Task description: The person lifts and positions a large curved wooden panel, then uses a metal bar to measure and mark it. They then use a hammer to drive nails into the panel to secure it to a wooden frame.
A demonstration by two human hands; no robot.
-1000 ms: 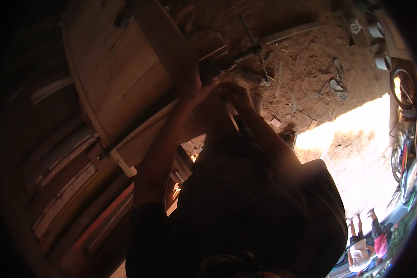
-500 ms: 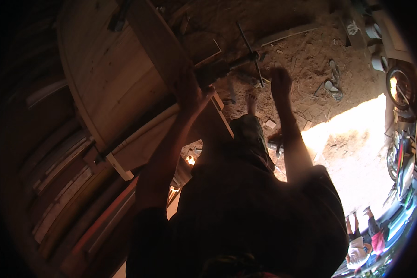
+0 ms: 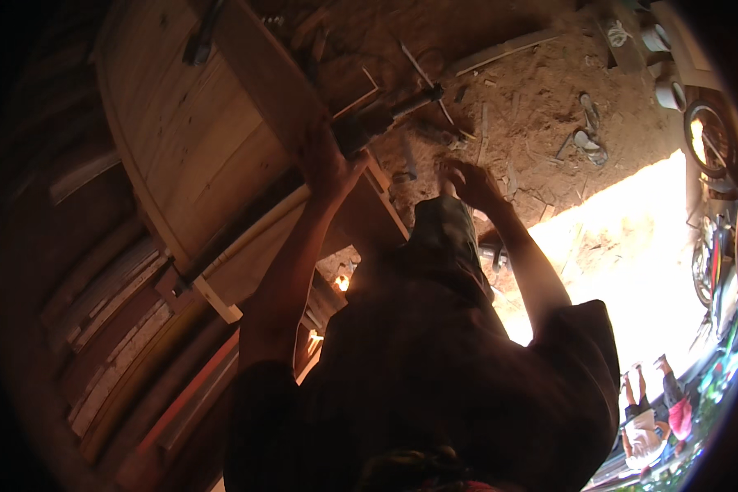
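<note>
A large wooden panel (image 3: 189,156) with a raised plank (image 3: 275,78) along its right side stands at the left. My left hand (image 3: 330,170) grips the plank near its lower end, thumb stretched to the right and fingers partly lost in shadow. Beside it, a dark bar clamp (image 3: 365,127) crosses the work, its screw and thin cross handle (image 3: 425,78) pointing to the upper right. My right hand (image 3: 474,187) is held in the air right of the clamp, near my knee, fingers curved and apart with nothing in them.
Another clamp (image 3: 201,41) sits at the panel's far end. Stacked boards (image 3: 131,353) fill the lower left. Sandals (image 3: 590,143) and wood scraps lie on the dirt floor (image 3: 541,107). A motorcycle (image 3: 713,246) and two people (image 3: 652,426) are at the right.
My right hand has come left and slightly nearer, and its closed fingers have spread. My left hand stays on the plank. The view has shifted slightly.
</note>
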